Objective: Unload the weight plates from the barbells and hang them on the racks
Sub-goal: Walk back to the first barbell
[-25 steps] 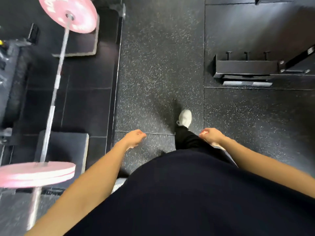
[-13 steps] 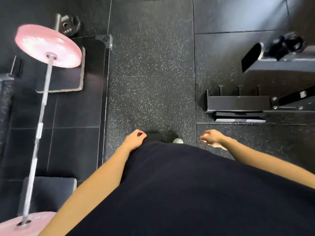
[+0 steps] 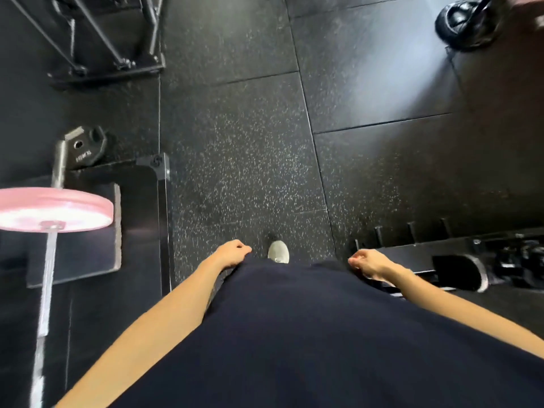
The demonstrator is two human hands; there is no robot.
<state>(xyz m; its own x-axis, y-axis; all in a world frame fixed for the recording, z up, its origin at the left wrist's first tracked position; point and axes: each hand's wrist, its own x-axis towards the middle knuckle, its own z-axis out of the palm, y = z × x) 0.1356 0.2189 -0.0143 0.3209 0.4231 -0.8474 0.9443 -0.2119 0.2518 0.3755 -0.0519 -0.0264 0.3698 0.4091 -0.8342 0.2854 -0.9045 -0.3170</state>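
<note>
Both hands were empty and loosely curled in front of the torso: left hand (image 3: 234, 252) at the hem of the dark shirt (image 3: 309, 334), right hand (image 3: 368, 263) out to the right side, neither touching any equipment. Pink plate (image 3: 56, 209) was still loaded on the barbell (image 3: 44, 304) at far left, well apart from the left hand, bar sleeve poking out past it. The plate sat over a dark block (image 3: 88, 254) on the floor. Small black plate (image 3: 84, 148) lay on the floor just beyond the sleeve end. Low black rack (image 3: 412, 251) with upright pegs sat on the floor just beyond the right hand; what was on it was too dark to tell. One grey shoe (image 3: 278, 251) showed between the hands on the speckled rubber floor (image 3: 241, 160). Black frame (image 3: 103, 39) at top left, kettlebell-like object (image 3: 468, 22) at top right.
</note>
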